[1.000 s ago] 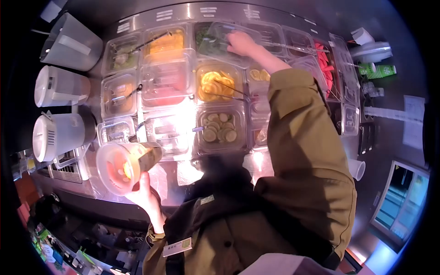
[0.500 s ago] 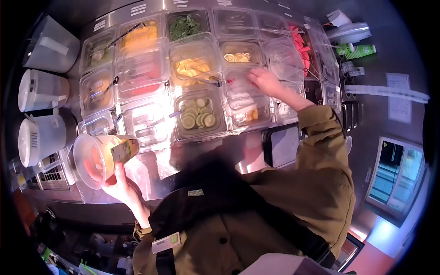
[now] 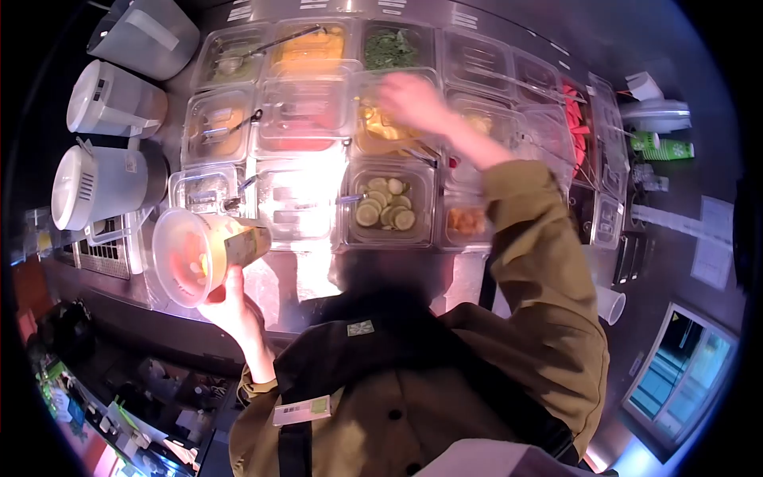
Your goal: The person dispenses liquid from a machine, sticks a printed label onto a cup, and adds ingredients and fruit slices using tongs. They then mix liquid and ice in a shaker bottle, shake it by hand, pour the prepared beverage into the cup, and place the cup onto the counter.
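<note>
A large clear cup (image 3: 189,256) with red and yellow contents and a printed label is gripped in my left hand (image 3: 237,312), tilted so its wide mouth faces left. My right hand (image 3: 413,103) is blurred above the bin of yellow slices (image 3: 380,123); its fingers are smeared, so a grip cannot be made out. Behind it sits an uncovered bin of leafy greens (image 3: 389,49). Nearer my body is a bin of cucumber-like round slices (image 3: 386,204). Small orange pieces (image 3: 467,221) lie in the bin to its right.
Two lidded white containers (image 3: 99,183) and a grey pitcher (image 3: 155,36) line the left side. Lidded clear bins with utensils fill the counter. Red strips (image 3: 576,119), green cups (image 3: 668,149) and a white cup (image 3: 610,305) are on the right.
My right hand went from the greens bin to the right-centre bins, then back left over the yellow slices. A clear lid that lay over the greens is off them. My left hand keeps the cup.
</note>
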Motion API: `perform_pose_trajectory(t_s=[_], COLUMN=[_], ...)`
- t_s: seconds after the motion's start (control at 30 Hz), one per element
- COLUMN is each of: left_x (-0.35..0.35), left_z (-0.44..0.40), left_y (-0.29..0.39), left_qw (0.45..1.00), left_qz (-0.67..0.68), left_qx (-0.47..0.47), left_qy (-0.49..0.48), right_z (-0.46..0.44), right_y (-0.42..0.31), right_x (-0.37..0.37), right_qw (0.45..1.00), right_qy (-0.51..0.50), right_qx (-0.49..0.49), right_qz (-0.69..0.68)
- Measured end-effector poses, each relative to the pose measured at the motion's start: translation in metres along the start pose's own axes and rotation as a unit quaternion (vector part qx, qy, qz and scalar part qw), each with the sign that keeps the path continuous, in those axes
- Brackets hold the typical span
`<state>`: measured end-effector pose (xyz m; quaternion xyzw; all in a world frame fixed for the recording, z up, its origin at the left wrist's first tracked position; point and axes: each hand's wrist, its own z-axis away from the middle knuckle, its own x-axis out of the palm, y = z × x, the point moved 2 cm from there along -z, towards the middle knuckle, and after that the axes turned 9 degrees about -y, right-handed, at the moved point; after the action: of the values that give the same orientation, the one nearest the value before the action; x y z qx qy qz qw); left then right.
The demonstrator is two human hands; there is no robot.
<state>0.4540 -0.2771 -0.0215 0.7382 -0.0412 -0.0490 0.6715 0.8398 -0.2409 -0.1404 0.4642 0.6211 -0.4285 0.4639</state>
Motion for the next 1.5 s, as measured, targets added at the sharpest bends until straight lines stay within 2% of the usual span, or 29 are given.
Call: perform_pose_trajectory(t_s=[0.03,0.13,0.17,0.2,0.27,0.33,0.4,0.5,0.6,0.63,0.67,0.7,0.73,0.77,0.83,0.9,0.93,1.03,1.2,1.27,1.3,1.37,1.4,1.43,1.5], left_x=[0.007,0.013,0.009,0.005,0.000,-0.010,-0.020,-0.017,-0.019,-0.018,-0.018,-0.016,-0.014,-0.011,0.005,0.017,0.022,0.028,0.013,0.004,0.000,0.002,0.001,-0.003,-0.003], left_z=[-0.004,-0.010,-0.012,-0.014,-0.018,-0.020,-0.018,-0.020,-0.024,-0.025,-0.025,-0.026,-0.026,-0.025,-0.021,-0.013,-0.011,-0.002,0.008,0.015,0.018,0.023,0.026,0.028,0.034], left_y=[0.005,0.015,0.015,0.014,0.011,0.007,-0.003,-0.008,-0.012,-0.011,-0.011,-0.010,-0.009,-0.009,-0.003,0.006,0.009,0.021,0.024,0.019,0.019,0.019,0.018,0.016,0.018], left_qw=[1.000,0.999,0.999,0.996,0.996,0.996,0.996,0.997,0.997,0.998,0.998,0.997,0.997,0.996,0.999,0.999,0.998,0.998,0.997,0.998,0.999,0.999,0.999,0.998,0.996], left_qz=[0.010,0.017,0.029,-0.053,-0.055,-0.045,-0.053,-0.050,-0.060,-0.055,-0.054,-0.054,-0.054,-0.062,-0.038,-0.041,-0.049,-0.022,-0.003,-0.047,-0.025,0.013,0.026,0.035,0.050], left_qx=[0.022,0.044,0.042,0.067,0.062,0.053,0.042,0.019,0.035,0.038,0.044,0.051,0.059,0.061,0.037,0.019,0.025,0.048,0.066,0.044,0.044,0.032,0.018,0.026,0.016], left_qy=[-0.008,-0.002,0.005,0.017,0.036,0.046,0.059,0.048,0.030,0.010,0.007,0.005,0.003,0.003,0.008,0.005,0.000,-0.023,-0.024,0.004,-0.002,-0.013,-0.017,-0.037,-0.072], right_z=[-0.037,-0.103,-0.114,-0.121,-0.126,-0.123,-0.098,-0.070,-0.026,0.002,0.037,0.083,0.133,0.174,0.251,0.277,0.281,0.273,0.314,0.311,0.297,0.264,0.236,0.236,0.203], right_y=[-0.030,-0.062,-0.067,-0.067,-0.062,-0.025,0.026,0.074,0.093,0.133,0.122,0.150,0.180,0.174,0.189,0.174,0.170,0.162,0.225,0.219,0.201,0.113,0.070,0.038,-0.047], right_x=[-0.011,0.050,0.049,0.047,0.032,0.034,0.021,0.019,-0.032,-0.022,-0.076,-0.078,-0.075,-0.092,-0.078,-0.075,-0.073,-0.090,-0.125,-0.156,-0.156,-0.183,-0.165,-0.146,-0.117], right_qw=[0.991,0.996,0.993,0.988,0.973,0.983,0.984,0.974,0.967,0.956,0.937,0.913,0.899,0.893,0.909,0.906,0.901,0.897,0.783,0.812,0.852,0.907,0.863,0.955,0.963], right_qy=[-0.128,-0.093,-0.116,-0.152,-0.232,-0.179,-0.125,-0.088,-0.037,0.015,0.027,0.043,0.048,-0.004,-0.128,-0.202,-0.232,-0.273,-0.441,-0.369,-0.354,-0.314,-0.378,-0.225,-0.193], right_qx=[-0.025,0.009,0.021,0.009,-0.008,0.015,0.081,0.155,0.245,0.274,0.341,0.387,0.409,0.424,0.350,0.278,0.240,0.201,0.350,0.283,0.217,0.092,0.242,0.109,0.084], right_qz=[-0.042,-0.005,0.000,-0.005,-0.015,0.034,0.096,0.137,0.058,0.103,0.070,0.122,0.148,0.149,0.185,0.246,0.278,0.284,0.264,0.353,0.319,0.265,0.231,0.160,0.167])
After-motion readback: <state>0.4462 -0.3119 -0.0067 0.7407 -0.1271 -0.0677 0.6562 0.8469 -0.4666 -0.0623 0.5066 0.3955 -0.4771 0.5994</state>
